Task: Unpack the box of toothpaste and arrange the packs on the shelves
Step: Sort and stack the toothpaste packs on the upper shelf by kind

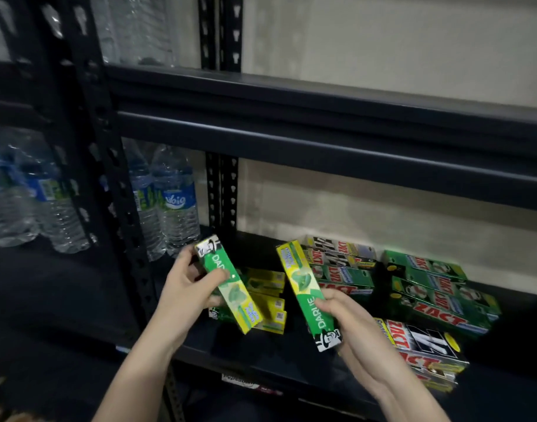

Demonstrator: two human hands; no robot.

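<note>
**Head view: shelf stocking well underway, two packs still in hand**

Head view shows each hand holding one green Darlie pack over the lower shelf [255,357]. The left hand [185,287] has its fingers [218,277] wrapped around the left pack [230,284], thumb across the front, pack tilted with its yellow end toward the camera. The right hand [346,324] pinches the right pack [309,296] near its lower end, thumb on the face, yellow end pointing up and away. So both hands are closed on a pack, neither one down yet.

What looks done: a small Darlie stack [270,300] already lies on the shelf right between and behind the two held packs, and to the right there are several Zact stacks [437,287], some further back, one nearer the shelf edge. Water bottles [172,196] stand at the back left, just beside the post.

What's left, as far as I can guess: these two go onto the Darlie stack. The box itself isn't in view, so no idea how many more packs are waiting.
</note>
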